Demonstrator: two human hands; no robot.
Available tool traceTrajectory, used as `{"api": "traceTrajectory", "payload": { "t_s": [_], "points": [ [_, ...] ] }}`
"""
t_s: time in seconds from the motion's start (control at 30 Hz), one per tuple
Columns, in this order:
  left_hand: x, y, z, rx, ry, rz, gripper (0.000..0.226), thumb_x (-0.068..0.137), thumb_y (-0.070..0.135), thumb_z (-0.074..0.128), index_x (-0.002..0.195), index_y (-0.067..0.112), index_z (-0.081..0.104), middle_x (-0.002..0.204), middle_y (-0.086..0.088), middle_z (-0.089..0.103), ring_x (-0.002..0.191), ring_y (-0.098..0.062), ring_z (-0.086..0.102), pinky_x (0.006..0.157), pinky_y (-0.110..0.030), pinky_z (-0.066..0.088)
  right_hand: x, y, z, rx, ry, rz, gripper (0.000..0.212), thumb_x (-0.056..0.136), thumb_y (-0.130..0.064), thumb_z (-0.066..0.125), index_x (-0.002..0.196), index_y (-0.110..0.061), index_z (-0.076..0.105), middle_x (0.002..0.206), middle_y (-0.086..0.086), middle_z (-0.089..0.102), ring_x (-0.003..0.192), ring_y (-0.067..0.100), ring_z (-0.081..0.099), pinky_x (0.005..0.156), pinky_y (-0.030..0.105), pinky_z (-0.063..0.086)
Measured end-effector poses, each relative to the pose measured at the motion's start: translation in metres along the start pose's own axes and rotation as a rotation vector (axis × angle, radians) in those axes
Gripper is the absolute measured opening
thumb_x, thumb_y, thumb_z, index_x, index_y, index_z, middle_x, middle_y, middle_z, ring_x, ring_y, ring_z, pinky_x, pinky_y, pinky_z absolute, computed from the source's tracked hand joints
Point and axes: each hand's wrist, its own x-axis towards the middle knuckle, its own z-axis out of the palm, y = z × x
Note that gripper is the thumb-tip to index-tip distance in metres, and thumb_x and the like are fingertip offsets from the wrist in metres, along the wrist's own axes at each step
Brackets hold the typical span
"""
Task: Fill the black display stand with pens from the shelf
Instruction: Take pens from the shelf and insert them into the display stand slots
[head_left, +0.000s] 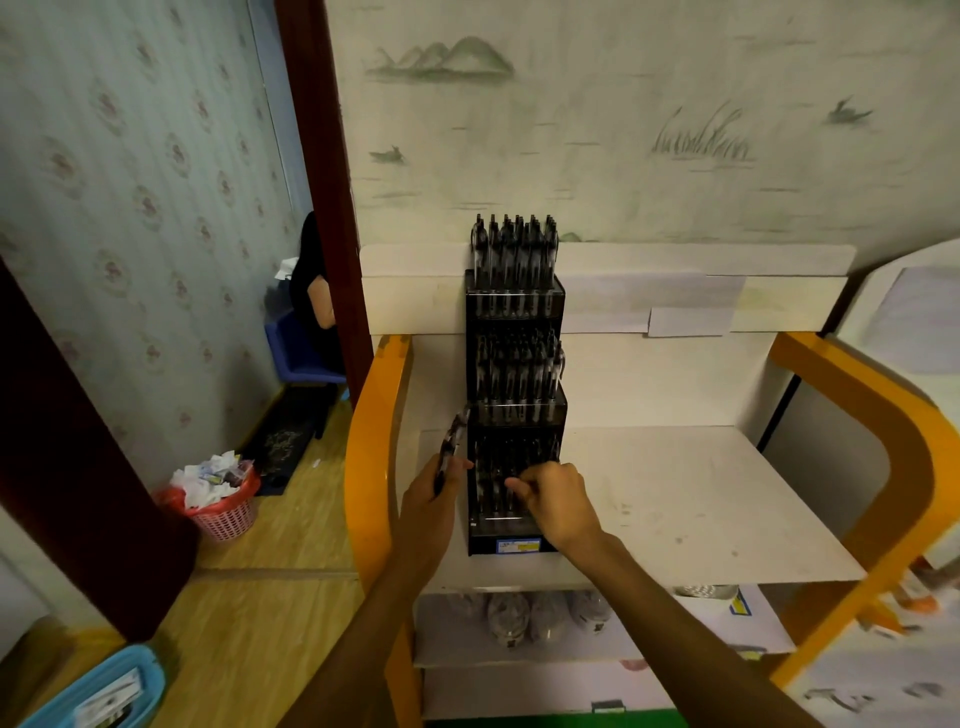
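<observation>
A black three-tier plastic display stand (514, 415) stands on the white shelf board (701, 509) of an orange-framed shelf unit (371, 441), near the board's left edge, its back against the white rear panel. The top tier and the middle tier are packed with upright black-capped pens (513, 249). The bottom tier holds pens as well, though how full it is cannot be told; a blue-and-yellow label marks the stand's front base.

The left hand (431, 493) is at the stand's left side, fingers curled around a small bundle of pens (451, 447) that slants up toward the stand's middle tier. The right hand (553, 499) is over the bottom tier at the stand's front, thumb and fingers drawn together; whether they pinch a pen cannot be told.

On the lower shelf below the board lie several clear bags (540, 616). On the floor to the left stands a pink plastic basket (228, 512) full of crumpled paper.
</observation>
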Motion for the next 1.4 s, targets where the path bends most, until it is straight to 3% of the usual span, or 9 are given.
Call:
{"api": "traceTrajectory", "payload": {
  "t_s": [0.1,0.23,0.33,0.5,0.8,0.93,1.07,1.17,1.4],
  "points": [
    [0.001,0.002,0.004,-0.030,0.012,-0.016,0.015,0.104,0.034,0.047,0.095,0.033,0.058,0.064,0.023,0.061,0.059,0.008,0.056,0.053,-0.006,0.041,0.003,-0.002,-0.004,-0.054,-0.013,0.006,0.037,0.094,-0.040,0.065,0.075,-0.009,0.075,0.070,0.009,0.070,0.069,0.019,0.064,0.067,0.023,0.044],
    [0.002,0.000,0.007,-0.079,-0.060,-0.026,0.014,0.102,0.032,0.052,0.103,0.022,0.063,0.069,0.007,0.060,0.062,0.004,0.056,0.057,-0.011,0.044,0.000,-0.005,-0.016,0.084,0.123,-0.001,0.027,0.093,-0.033,0.065,0.075,-0.015,0.074,0.064,-0.004,0.069,0.056,0.004,0.058,0.060,0.015,0.042],
    [0.001,0.001,0.009,-0.087,-0.125,-0.012,0.009,0.099,0.028,0.058,0.103,0.021,0.064,0.085,-0.004,0.066,0.074,-0.002,0.061,0.066,-0.013,0.049,-0.002,-0.013,-0.027,0.279,0.210,-0.019,0.022,0.093,-0.031,0.066,0.075,-0.020,0.073,0.061,-0.010,0.066,0.060,0.001,0.062,0.058,0.009,0.043],
    [-0.002,0.003,0.015,-0.018,-0.178,-0.001,0.004,0.096,0.024,0.063,0.098,0.028,0.063,0.089,0.013,0.069,0.083,-0.001,0.065,0.073,-0.011,0.050,0.000,-0.027,-0.040,0.818,0.116,0.113,0.023,0.088,-0.031,0.074,0.082,-0.009,0.077,0.071,0.007,0.074,0.070,0.022,0.073,0.067,0.029,0.061],
    [-0.004,0.009,0.019,0.082,-0.188,-0.010,0.010,0.094,0.026,0.067,0.101,0.020,0.064,0.093,-0.001,0.070,0.089,-0.015,0.067,0.084,-0.033,0.056,0.001,-0.021,-0.048,1.022,0.067,0.253,0.018,0.092,-0.016,0.068,0.090,0.001,0.074,0.082,0.018,0.075,0.077,0.029,0.074,0.069,0.032,0.062],
    [-0.001,0.004,0.017,0.089,-0.102,-0.078,0.005,0.094,0.026,0.065,0.095,0.021,0.064,0.089,0.003,0.068,0.084,-0.009,0.065,0.078,-0.030,0.056,0.004,-0.011,-0.053,0.930,0.174,0.228,0.022,0.097,-0.013,0.059,0.087,0.002,0.069,0.080,0.017,0.073,0.072,0.027,0.073,0.067,0.032,0.061],
    [0.000,-0.001,0.011,0.113,-0.025,-0.036,0.018,0.099,0.027,0.058,0.087,0.014,0.062,0.067,0.005,0.061,0.060,0.001,0.058,0.054,-0.010,0.043,0.004,-0.001,-0.052,0.573,0.270,0.103,0.026,0.099,-0.021,0.058,0.080,-0.004,0.065,0.072,0.010,0.071,0.068,0.023,0.071,0.072,0.040,0.060],
    [0.000,-0.002,0.006,0.088,-0.069,0.002,0.025,0.101,0.028,0.056,0.083,0.010,0.057,0.060,0.010,0.056,0.055,0.001,0.052,0.054,-0.012,0.042,0.003,0.001,-0.050,0.285,0.285,-0.002,0.027,0.099,-0.027,0.058,0.081,-0.012,0.069,0.070,0.003,0.070,0.067,0.018,0.067,0.071,0.037,0.056],
    [0.001,-0.002,-0.001,0.130,-0.016,0.051,0.024,0.101,0.033,0.054,0.083,0.018,0.059,0.066,0.007,0.059,0.055,-0.001,0.051,0.053,-0.014,0.040,-0.002,0.000,-0.043,0.070,0.256,-0.120,0.025,0.100,-0.024,0.057,0.088,-0.008,0.072,0.075,0.006,0.071,0.067,0.019,0.064,0.069,0.033,0.052]
  ]
}}
